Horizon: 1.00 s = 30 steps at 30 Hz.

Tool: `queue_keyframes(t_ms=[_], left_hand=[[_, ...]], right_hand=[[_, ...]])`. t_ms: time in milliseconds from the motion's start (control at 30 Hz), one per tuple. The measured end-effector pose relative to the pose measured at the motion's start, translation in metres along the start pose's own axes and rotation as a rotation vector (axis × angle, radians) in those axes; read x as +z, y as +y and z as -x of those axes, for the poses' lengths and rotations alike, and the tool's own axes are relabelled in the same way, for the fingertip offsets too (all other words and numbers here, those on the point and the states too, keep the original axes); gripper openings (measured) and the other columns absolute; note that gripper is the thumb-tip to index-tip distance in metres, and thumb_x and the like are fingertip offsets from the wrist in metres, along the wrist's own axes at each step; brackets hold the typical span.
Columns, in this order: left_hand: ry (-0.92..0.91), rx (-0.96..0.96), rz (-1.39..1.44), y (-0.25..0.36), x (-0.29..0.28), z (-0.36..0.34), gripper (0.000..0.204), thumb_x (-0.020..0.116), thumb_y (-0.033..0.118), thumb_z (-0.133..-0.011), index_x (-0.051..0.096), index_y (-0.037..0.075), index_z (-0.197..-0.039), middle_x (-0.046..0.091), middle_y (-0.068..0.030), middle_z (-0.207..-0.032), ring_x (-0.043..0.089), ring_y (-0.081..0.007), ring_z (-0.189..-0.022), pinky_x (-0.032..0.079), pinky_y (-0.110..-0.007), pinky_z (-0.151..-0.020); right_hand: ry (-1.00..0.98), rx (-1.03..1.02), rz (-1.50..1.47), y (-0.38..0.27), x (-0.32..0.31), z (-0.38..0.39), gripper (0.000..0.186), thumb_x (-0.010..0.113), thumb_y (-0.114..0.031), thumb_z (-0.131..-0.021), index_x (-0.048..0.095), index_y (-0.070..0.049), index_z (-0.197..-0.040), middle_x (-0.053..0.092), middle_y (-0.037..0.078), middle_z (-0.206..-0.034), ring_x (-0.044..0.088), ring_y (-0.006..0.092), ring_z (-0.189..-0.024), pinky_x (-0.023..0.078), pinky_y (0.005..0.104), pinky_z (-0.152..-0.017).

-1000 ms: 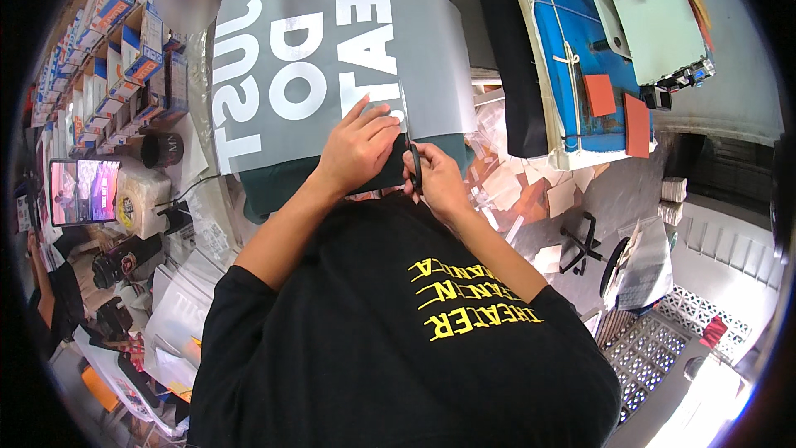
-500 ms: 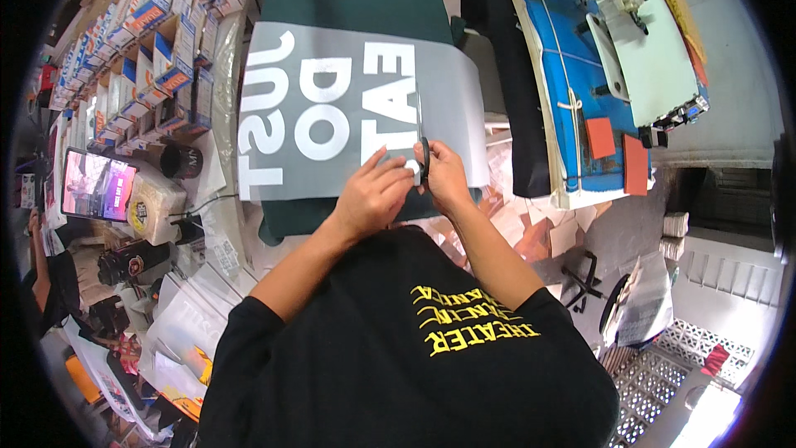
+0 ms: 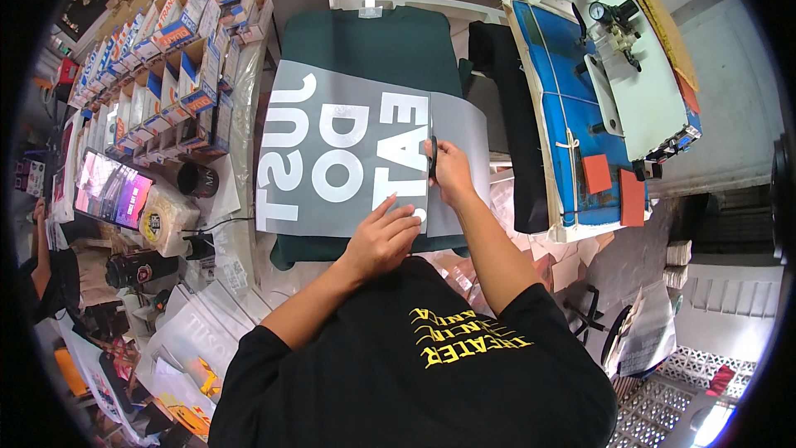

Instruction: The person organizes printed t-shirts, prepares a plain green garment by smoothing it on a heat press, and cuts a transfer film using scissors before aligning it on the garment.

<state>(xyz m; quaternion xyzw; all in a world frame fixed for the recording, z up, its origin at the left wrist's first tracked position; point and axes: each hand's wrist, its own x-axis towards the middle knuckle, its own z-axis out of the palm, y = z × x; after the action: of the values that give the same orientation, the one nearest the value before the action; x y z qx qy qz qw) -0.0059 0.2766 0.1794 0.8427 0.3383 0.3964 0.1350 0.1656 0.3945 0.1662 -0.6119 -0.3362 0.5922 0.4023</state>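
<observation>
A grey translucent transfer film (image 3: 319, 87) with large white mirrored letters lies over a dark green T-shirt (image 3: 373, 38). My right hand (image 3: 453, 173) is closed on black-handled scissors (image 3: 433, 156), whose thin blades point away from me along the film, just right of the letters. A straight line runs from the scissors toward the film's near edge, and the strip (image 3: 466, 129) to its right curves at its outer side. My left hand (image 3: 383, 237) rests with fingers outstretched on the film's near edge, below the letters, holding nothing.
At left stand stacked open cardboard boxes (image 3: 186, 75), a black mug (image 3: 197, 179) and a lit tablet (image 3: 114, 188). To the right are folded black cloth (image 3: 514, 133) and a machine with a blue bed (image 3: 572, 100) and pressure gauge (image 3: 599, 11). Another person's arm (image 3: 41, 253) shows far left.
My right hand and the scissors have moved away from me along the film, apart from my left hand. My left hand stays by the near edge. The whole view has shifted downward.
</observation>
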Motion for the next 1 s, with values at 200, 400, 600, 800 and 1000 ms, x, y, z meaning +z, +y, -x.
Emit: queue_keyframes(t_ms=[200,400,600,800,1000], left_hand=[[-0.101,-0.295,0.138,-0.005,-0.003,0.011,0.042,0.076,0.024,-0.079,0.063,0.008,-0.116,0.058,-0.0123,-0.127,0.049,-0.0321,-0.129,0.022,-0.064,-0.113],[-0.057,-0.720,-0.489,-0.048,-0.024,0.011,0.060,0.067,0.041,-0.086,0.056,0.004,-0.131,0.040,-0.0236,-0.143,0.034,-0.0402,-0.136,0.013,-0.072,-0.109],[-0.162,-0.566,-0.448,-0.106,-0.054,0.024,0.049,0.065,0.040,-0.088,0.059,0.003,-0.119,0.043,-0.0157,-0.146,0.028,-0.0398,-0.143,0.007,-0.072,-0.111],[-0.258,-0.348,-0.328,-0.139,-0.089,0.032,0.041,0.071,0.028,-0.083,0.061,0.004,-0.114,0.046,-0.0127,-0.146,0.027,-0.0401,-0.145,0.010,-0.064,-0.117],[-0.211,-0.288,-0.201,-0.096,-0.049,0.004,0.044,0.073,0.026,-0.080,0.060,0.005,-0.117,0.047,-0.0176,-0.143,0.033,-0.0414,-0.141,0.012,-0.064,-0.116]], right_hand=[[-0.035,0.022,-0.016,0.000,-0.008,-0.012,0.027,0.062,-0.026,-0.097,0.061,-0.001,-0.107,0.059,0.003,-0.072,0.054,0.0103,-0.052,0.040,0.0247,-0.040],[0.118,-0.018,-0.001,0.000,-0.059,-0.022,0.028,0.066,-0.029,-0.095,0.059,-0.005,-0.109,0.058,0.002,-0.074,0.057,0.0101,-0.055,0.043,0.0236,-0.042],[0.174,-0.098,0.097,-0.011,-0.091,0.008,0.032,0.052,-0.016,-0.101,0.052,0.001,-0.129,0.062,0.006,-0.080,0.060,0.0114,-0.058,0.043,0.0233,-0.043],[0.041,-0.036,0.041,0.028,-0.088,0.055,0.032,0.048,-0.006,-0.100,0.052,0.000,-0.131,0.062,0.009,-0.084,0.061,0.0125,-0.058,0.045,0.0230,-0.043],[0.025,0.050,-0.020,0.049,-0.074,0.091,0.034,0.055,-0.011,-0.099,0.052,-0.002,-0.132,0.062,0.006,-0.084,0.060,0.0112,-0.058,0.045,0.0234,-0.044]])
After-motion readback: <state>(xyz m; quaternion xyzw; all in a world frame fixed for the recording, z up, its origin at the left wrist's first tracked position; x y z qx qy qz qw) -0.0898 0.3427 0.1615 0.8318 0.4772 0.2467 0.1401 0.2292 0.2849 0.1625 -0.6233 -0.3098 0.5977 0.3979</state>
